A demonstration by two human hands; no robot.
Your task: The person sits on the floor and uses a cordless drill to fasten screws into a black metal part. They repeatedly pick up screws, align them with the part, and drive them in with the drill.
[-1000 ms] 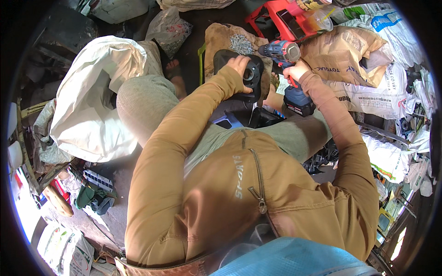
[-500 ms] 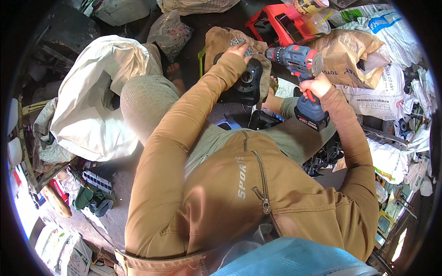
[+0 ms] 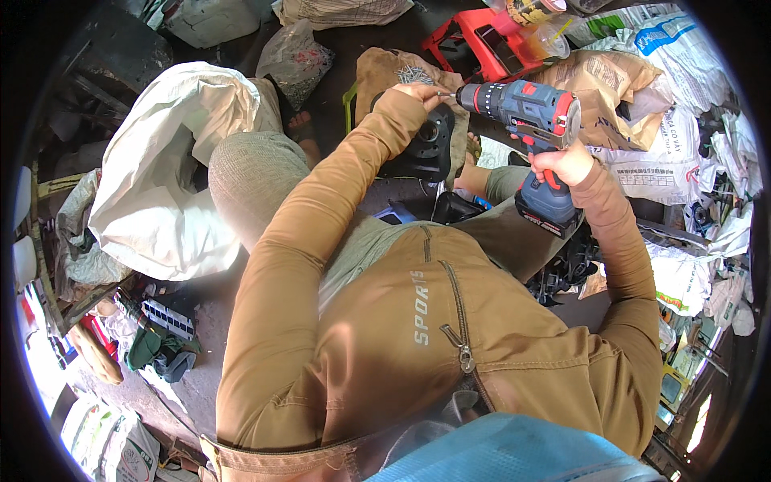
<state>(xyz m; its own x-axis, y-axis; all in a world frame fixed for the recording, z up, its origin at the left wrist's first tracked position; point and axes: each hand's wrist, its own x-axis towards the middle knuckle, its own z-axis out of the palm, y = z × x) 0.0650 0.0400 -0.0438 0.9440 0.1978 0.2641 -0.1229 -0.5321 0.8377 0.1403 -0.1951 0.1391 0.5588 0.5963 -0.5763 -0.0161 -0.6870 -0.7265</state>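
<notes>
My right hand is wrapped round the grip of a blue-grey and red cordless drill, whose chuck points left. The fingers of my left hand are pinched at the tip of the drill's bit, on what looks like a small screw, mostly hidden. Just beyond that hand, a pile of silvery screws lies on a brown cloth-like sheet. Below the left hand sits a black plastic part with a round opening, partly covered by the hand and sleeve.
On the left stands a large open white sack. A clear bag of small pieces lies at the back. A red stool bears cups at the back right. A brown paper bag and white sacks crowd the right.
My left hand has come off the screw pile and moved slightly right and down to the bit tip. The drill has shifted a little, its chuck nearer the left fingers.
</notes>
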